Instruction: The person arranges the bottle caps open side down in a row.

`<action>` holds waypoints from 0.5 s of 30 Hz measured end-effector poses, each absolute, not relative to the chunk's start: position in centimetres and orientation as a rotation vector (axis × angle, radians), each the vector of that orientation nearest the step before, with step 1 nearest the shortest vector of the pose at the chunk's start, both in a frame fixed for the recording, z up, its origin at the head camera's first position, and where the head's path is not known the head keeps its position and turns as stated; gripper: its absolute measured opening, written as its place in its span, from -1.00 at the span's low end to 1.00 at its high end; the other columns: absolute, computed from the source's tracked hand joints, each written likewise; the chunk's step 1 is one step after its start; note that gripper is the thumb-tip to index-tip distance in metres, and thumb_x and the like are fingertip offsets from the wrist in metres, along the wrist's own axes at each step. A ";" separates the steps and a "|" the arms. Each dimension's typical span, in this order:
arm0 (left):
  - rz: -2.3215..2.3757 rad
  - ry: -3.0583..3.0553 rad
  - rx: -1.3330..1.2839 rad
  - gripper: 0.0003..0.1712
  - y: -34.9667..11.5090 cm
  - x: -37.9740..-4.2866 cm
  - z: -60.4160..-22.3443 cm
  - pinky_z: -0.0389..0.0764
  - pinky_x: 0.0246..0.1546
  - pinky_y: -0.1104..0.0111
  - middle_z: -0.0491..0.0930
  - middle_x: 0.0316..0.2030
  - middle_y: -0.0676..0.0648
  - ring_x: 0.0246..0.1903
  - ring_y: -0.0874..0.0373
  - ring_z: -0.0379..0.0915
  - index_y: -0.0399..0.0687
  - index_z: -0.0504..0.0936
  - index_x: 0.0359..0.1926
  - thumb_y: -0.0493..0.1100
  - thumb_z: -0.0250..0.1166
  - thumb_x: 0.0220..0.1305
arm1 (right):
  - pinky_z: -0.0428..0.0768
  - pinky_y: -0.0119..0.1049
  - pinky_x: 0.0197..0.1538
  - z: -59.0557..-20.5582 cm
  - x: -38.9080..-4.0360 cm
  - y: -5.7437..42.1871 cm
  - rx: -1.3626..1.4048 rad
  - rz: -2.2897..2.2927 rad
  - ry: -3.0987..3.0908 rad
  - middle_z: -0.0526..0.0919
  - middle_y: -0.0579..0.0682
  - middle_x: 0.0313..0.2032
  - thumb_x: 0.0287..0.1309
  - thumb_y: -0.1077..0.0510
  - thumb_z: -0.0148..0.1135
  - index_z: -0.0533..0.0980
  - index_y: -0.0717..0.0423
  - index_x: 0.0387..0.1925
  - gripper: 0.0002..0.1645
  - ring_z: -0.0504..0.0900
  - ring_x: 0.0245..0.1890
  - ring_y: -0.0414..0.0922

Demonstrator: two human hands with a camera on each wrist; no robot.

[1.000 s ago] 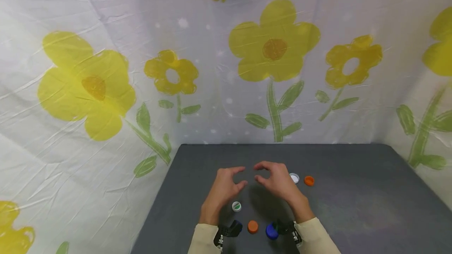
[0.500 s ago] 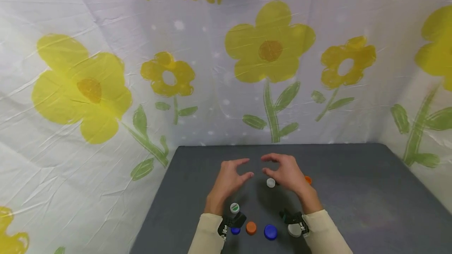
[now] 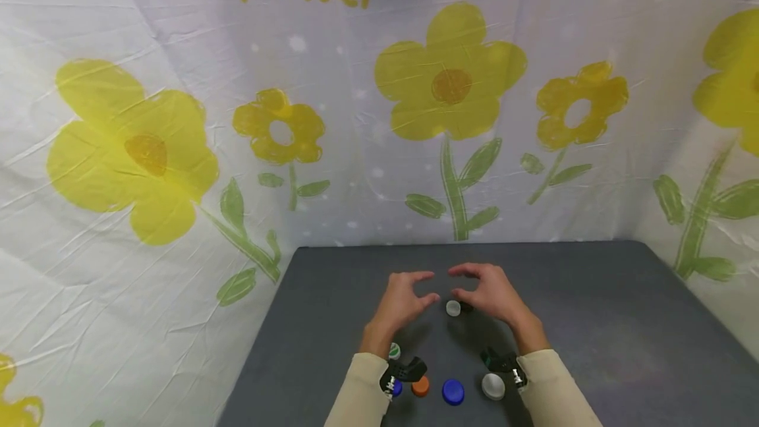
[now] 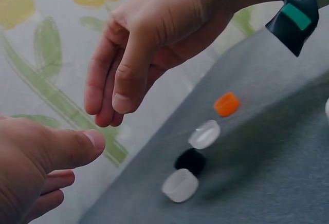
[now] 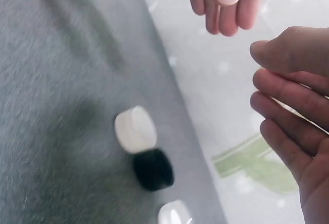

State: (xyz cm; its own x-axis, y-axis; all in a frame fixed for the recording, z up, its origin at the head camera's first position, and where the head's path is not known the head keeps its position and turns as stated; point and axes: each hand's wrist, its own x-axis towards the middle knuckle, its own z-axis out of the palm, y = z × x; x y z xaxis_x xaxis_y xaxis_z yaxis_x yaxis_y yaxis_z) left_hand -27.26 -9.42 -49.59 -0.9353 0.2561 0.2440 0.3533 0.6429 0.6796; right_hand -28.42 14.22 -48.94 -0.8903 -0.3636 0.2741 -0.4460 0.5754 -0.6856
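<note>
My left hand point(image 3: 403, 302) and right hand point(image 3: 492, 292) hover over the grey table, facing each other with fingers loosely bent and a gap between the fingertips. Neither holds anything. Just below that gap lie a small white bottle cap point(image 3: 453, 308) and a black cap point(image 3: 466, 306), touching in the right wrist view. Beyond the black cap point(image 4: 190, 161), the left wrist view has a translucent white cap point(image 4: 204, 134) and an orange cap point(image 4: 226, 104); my right hand hides both in the head view.
Nearer the front lie a large blue cap point(image 3: 453, 392), a white cap point(image 3: 493, 387), an orange cap point(image 3: 420, 386), a smaller blue cap point(image 3: 397, 387) and a green-and-white cap point(image 3: 394, 350), the last two partly behind my left arm. A flower-painted curtain point(image 3: 356, 216) hangs behind the table.
Both hands have shifted right in the head view, still apart. The white and orange caps at the back are now hidden, while the small white, black and front white caps have come into sight.
</note>
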 end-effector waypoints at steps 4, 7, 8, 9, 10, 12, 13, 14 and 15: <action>-1.138 -2.746 -0.508 -0.51 -8.6 -27.6 -50.7 0.69 0.30 0.05 0.82 0.16 -0.08 0.26 -0.04 0.71 -0.07 0.81 0.23 -0.13 0.62 0.30 | 0.64 0.34 0.29 -50.1 -29.0 14.8 0.676 1.203 -2.719 0.85 0.07 0.10 0.25 0.17 0.58 0.76 0.07 0.14 -0.58 0.74 0.22 0.26; -1.132 -2.748 -0.502 -0.53 -8.1 -27.8 -51.6 0.70 0.30 0.06 0.83 0.13 -0.08 0.24 -0.04 0.73 -0.08 0.82 0.21 -0.15 0.63 0.29 | 0.65 0.33 0.27 -51.0 -29.4 15.1 0.668 1.181 -2.740 0.85 0.06 0.08 0.24 0.19 0.58 0.78 0.07 0.11 -0.61 0.74 0.20 0.27; -1.125 -2.745 -0.505 -0.53 -7.9 -27.8 -52.0 0.70 0.29 0.07 0.84 0.12 -0.08 0.23 -0.04 0.73 -0.09 0.83 0.20 -0.16 0.63 0.28 | 0.66 0.32 0.27 -51.3 -29.5 15.2 0.666 1.179 -2.748 0.85 0.06 0.07 0.24 0.20 0.58 0.78 0.08 0.11 -0.61 0.75 0.20 0.27; -1.123 -2.745 -0.503 -0.54 -7.7 -27.9 -52.2 0.71 0.28 0.07 0.84 0.11 -0.08 0.22 -0.04 0.74 -0.10 0.83 0.19 -0.17 0.63 0.27 | 0.66 0.31 0.27 -51.6 -29.6 15.2 0.667 1.176 -2.755 0.85 0.06 0.07 0.23 0.21 0.58 0.78 0.09 0.10 -0.61 0.75 0.20 0.27; -1.123 -2.742 -0.499 -0.54 -7.5 -27.9 -52.5 0.71 0.28 0.07 0.85 0.10 -0.09 0.21 -0.04 0.74 -0.11 0.83 0.18 -0.17 0.63 0.27 | 0.67 0.30 0.26 -51.9 -29.7 15.3 0.669 1.171 -2.762 0.85 0.05 0.07 0.23 0.21 0.58 0.78 0.10 0.10 -0.61 0.75 0.19 0.26; -1.126 -2.735 -0.494 -0.56 -7.1 -27.9 -53.1 0.71 0.27 0.09 0.85 0.08 -0.10 0.19 -0.04 0.75 -0.11 0.84 0.15 -0.18 0.63 0.25 | 0.68 0.29 0.25 -52.4 -29.9 15.4 0.672 1.171 -2.771 0.86 0.04 0.06 0.22 0.22 0.59 0.78 0.12 0.10 -0.60 0.76 0.19 0.25; -1.124 -2.732 -0.495 -0.57 -7.0 -28.0 -53.4 0.72 0.26 0.09 0.86 0.06 -0.10 0.17 -0.03 0.76 -0.11 0.85 0.14 -0.18 0.63 0.25 | 0.68 0.28 0.24 -52.6 -29.9 15.4 0.673 1.178 -2.772 0.86 0.04 0.05 0.20 0.22 0.60 0.78 0.13 0.09 -0.60 0.76 0.18 0.25; -1.130 -2.726 -0.500 -0.57 -6.9 -28.0 -53.7 0.72 0.25 0.09 0.86 0.05 -0.10 0.16 -0.03 0.76 -0.11 0.85 0.13 -0.17 0.63 0.24 | 0.69 0.27 0.24 -52.8 -30.0 15.4 0.671 1.181 -2.774 0.86 0.02 0.04 0.19 0.22 0.61 0.78 0.14 0.08 -0.59 0.76 0.18 0.23; -1.136 -2.715 -0.509 -0.58 -6.8 -28.2 -54.1 0.72 0.23 0.09 0.86 0.03 -0.11 0.15 -0.04 0.76 -0.12 0.85 0.11 -0.17 0.64 0.23 | 0.69 0.26 0.24 -53.0 -30.0 15.4 0.671 1.183 -2.776 0.87 0.02 0.03 0.18 0.22 0.62 0.79 0.14 0.07 -0.59 0.77 0.17 0.22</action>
State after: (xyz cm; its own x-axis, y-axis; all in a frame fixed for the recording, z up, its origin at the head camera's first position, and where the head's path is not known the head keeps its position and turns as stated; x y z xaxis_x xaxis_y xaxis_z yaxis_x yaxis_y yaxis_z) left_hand -28.17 -6.79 -54.09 -0.9304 0.2492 0.2688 0.3664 0.6547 0.6612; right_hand -30.03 15.41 -53.03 -0.9046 -0.3701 0.2114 -0.4087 0.6130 -0.6762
